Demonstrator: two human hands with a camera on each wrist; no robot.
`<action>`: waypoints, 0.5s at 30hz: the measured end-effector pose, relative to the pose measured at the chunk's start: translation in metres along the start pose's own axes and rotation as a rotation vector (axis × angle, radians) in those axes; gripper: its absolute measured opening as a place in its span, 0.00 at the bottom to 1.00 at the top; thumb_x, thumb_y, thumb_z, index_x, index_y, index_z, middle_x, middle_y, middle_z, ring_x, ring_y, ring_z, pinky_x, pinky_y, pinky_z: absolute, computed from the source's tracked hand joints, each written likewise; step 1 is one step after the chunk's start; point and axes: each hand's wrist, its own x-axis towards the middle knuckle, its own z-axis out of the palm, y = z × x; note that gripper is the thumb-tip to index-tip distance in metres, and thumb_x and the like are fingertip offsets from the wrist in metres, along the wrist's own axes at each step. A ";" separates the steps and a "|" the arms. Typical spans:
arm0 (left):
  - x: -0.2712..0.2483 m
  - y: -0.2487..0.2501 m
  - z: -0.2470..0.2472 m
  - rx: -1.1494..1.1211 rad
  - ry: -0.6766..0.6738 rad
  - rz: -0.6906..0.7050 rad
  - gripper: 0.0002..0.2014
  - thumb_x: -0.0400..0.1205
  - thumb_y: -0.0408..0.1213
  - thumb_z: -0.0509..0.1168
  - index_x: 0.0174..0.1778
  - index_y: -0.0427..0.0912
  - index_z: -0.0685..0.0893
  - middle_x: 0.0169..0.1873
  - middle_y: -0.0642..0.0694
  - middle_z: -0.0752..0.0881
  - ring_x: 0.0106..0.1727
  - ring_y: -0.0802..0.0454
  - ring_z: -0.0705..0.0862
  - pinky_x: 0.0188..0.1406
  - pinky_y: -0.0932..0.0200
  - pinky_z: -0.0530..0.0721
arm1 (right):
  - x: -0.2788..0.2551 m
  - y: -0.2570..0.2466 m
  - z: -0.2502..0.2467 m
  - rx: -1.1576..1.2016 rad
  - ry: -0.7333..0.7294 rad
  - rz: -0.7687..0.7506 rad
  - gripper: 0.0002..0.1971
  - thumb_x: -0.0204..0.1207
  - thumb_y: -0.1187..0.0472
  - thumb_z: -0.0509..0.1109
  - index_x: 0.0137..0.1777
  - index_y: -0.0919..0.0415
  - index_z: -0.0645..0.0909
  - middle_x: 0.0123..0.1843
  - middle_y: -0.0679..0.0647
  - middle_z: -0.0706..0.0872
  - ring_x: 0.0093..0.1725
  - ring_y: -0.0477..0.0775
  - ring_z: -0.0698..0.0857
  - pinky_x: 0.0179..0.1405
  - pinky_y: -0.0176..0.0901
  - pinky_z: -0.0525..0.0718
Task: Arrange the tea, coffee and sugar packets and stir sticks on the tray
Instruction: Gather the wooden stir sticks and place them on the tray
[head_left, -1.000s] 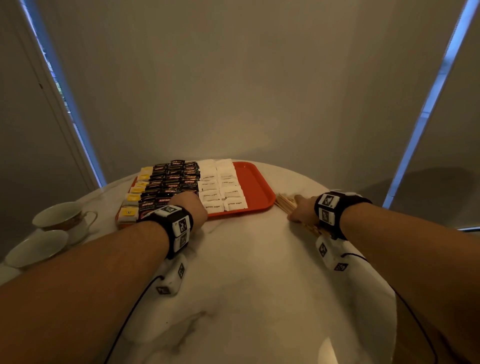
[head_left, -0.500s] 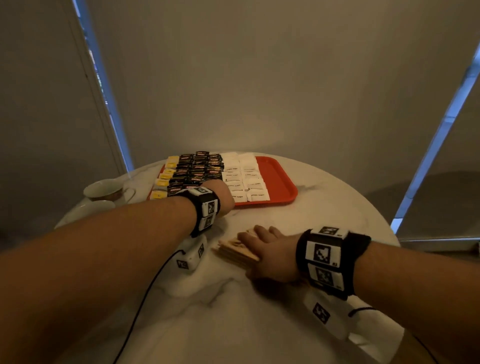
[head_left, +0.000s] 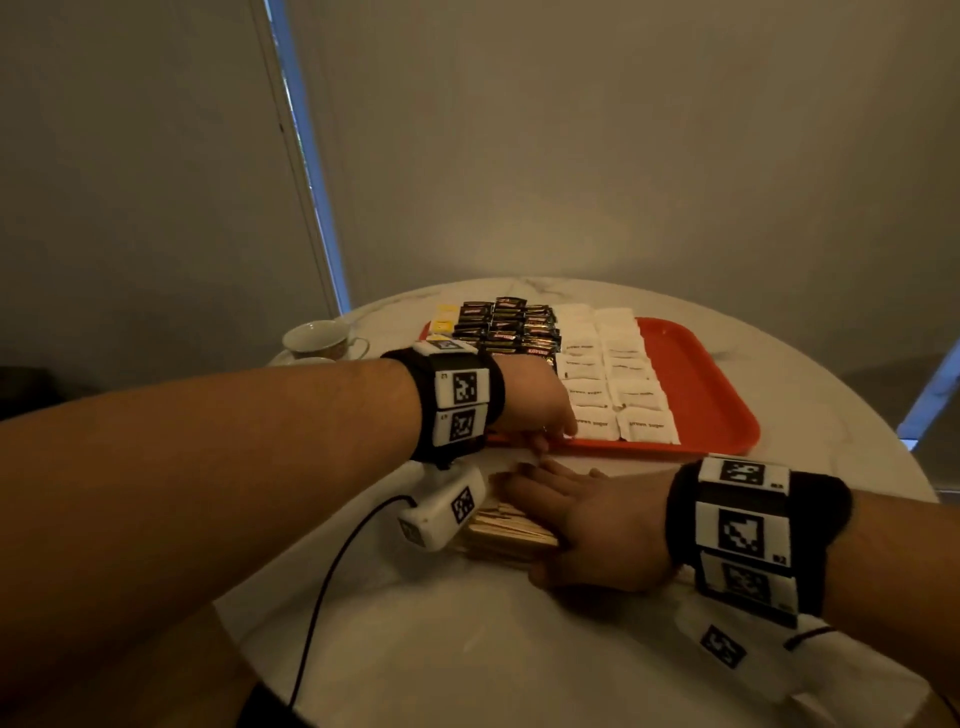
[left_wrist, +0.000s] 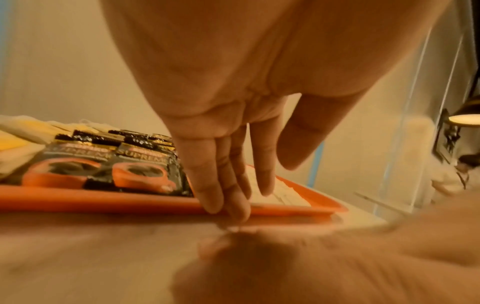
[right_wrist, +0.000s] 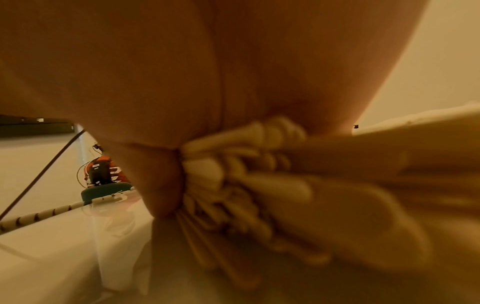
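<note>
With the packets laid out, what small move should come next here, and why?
Probably lift the stir sticks under the right hand into the bare strip of the tray: they lie on the table in front of it, while the left hand rests at its near rim.

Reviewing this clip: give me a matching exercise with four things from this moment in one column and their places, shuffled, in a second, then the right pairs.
Things
1. stir sticks
2. sugar packets
3. teacup
4. coffee packets

Places
A. on the table left of the tray
B. on the table under the right hand, off the tray
C. white rows on the tray, bordering its bare right part
D. dark rows on the tray, between the yellow packets and the white ones

Pairs: 1-B, 2-C, 3-A, 4-D
</note>
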 end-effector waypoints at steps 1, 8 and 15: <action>-0.004 -0.003 -0.005 -0.066 0.011 0.006 0.15 0.88 0.32 0.65 0.69 0.38 0.88 0.62 0.44 0.91 0.60 0.48 0.91 0.67 0.50 0.88 | -0.001 0.000 0.000 0.043 0.024 0.006 0.44 0.82 0.38 0.68 0.88 0.39 0.43 0.90 0.49 0.53 0.86 0.58 0.63 0.84 0.60 0.66; -0.026 -0.046 -0.034 -0.255 0.206 0.051 0.10 0.88 0.32 0.64 0.55 0.46 0.91 0.53 0.48 0.93 0.55 0.46 0.93 0.59 0.49 0.89 | 0.004 -0.006 -0.006 0.084 0.083 0.088 0.39 0.81 0.37 0.69 0.85 0.47 0.55 0.80 0.51 0.73 0.68 0.54 0.82 0.70 0.55 0.82; -0.045 -0.074 -0.037 -0.716 0.435 0.143 0.10 0.89 0.29 0.63 0.51 0.39 0.91 0.48 0.43 0.93 0.49 0.45 0.91 0.55 0.48 0.88 | 0.008 -0.006 -0.023 0.160 0.205 0.093 0.18 0.87 0.39 0.61 0.71 0.45 0.72 0.58 0.47 0.85 0.56 0.50 0.84 0.61 0.49 0.83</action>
